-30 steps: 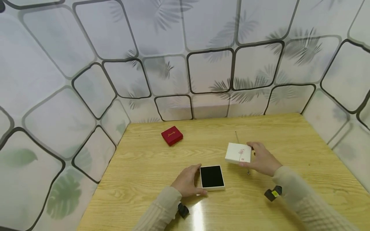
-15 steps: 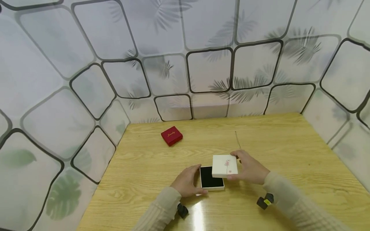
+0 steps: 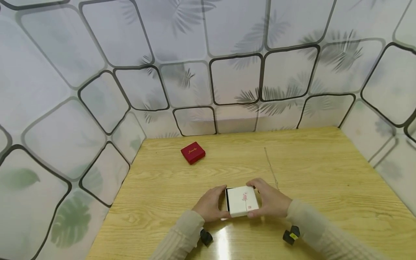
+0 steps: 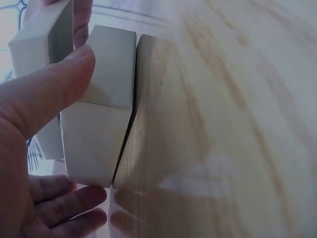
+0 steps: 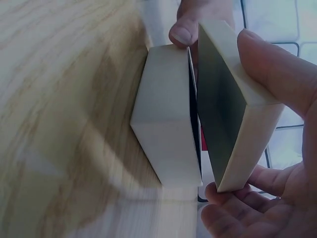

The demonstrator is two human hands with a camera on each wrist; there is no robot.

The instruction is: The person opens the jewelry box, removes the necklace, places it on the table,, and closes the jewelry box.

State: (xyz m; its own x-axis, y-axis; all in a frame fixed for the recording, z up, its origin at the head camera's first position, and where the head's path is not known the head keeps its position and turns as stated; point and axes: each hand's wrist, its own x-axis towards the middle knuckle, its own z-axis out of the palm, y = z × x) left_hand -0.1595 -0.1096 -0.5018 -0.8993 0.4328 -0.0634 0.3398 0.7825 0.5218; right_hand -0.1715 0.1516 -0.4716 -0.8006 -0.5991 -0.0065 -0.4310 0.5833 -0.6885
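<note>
head: from above, facing forward and down, farthest off, takes in table (image 3: 156,187) and wall (image 3: 234,36) | left wrist: low, close, sideways, facing along table at its right | right wrist: low, close, sideways, facing along table at its left | 2 wrist views share: white box base (image 5: 166,148), lid (image 5: 250,144)

Two hands (image 3: 209,205) flank a flower-printed white lid (image 3: 241,201) above a dark-topped box base (image 3: 227,200) near a thin chain (image 3: 271,167).

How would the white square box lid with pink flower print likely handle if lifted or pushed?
The white square lid is probably stiff: its edges look straight in the right hand. It seems light, being hollow and thin-walled. Flat-sided, it likely would slide rather than roll.
</note>
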